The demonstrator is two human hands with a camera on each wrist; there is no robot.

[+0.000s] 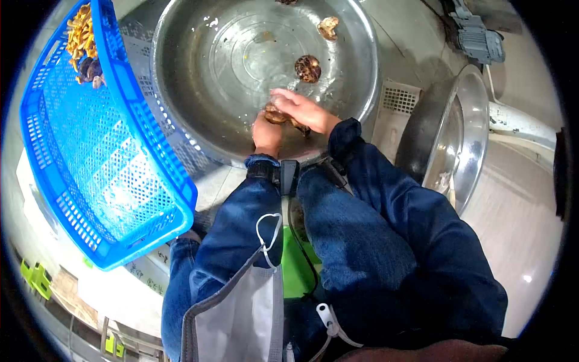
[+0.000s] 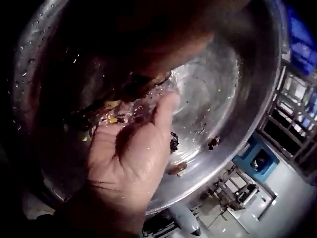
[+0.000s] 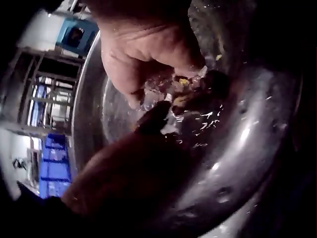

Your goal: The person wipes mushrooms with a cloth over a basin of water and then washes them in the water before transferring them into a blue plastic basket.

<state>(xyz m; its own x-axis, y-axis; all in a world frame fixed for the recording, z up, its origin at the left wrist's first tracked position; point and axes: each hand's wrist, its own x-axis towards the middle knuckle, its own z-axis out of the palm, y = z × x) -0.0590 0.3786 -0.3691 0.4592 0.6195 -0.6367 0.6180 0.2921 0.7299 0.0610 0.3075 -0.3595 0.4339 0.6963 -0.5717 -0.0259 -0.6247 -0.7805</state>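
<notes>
Over a wide metal basin [image 1: 199,90] with water in it, both hands hold brown mushrooms [image 1: 275,116] between them. My left hand [image 1: 266,134] cups the mushrooms from below, its thumb up beside them in the left wrist view. From the other side my right hand [image 1: 309,112] reaches across their top, its fingers over them. Much of what is held hides behind the fingers. A dark mottled mushroom [image 1: 308,69] lies in the basin beyond the hands, and a paler mushroom [image 1: 329,28] lies near the far right wall.
To the left, a blue plastic basket [image 1: 129,157] holds yellow mushrooms [image 1: 81,36] and a few dark ones at its far end. Another metal basin [image 1: 473,139] leans at the right. A face mask [image 1: 241,314] hangs low in the head view.
</notes>
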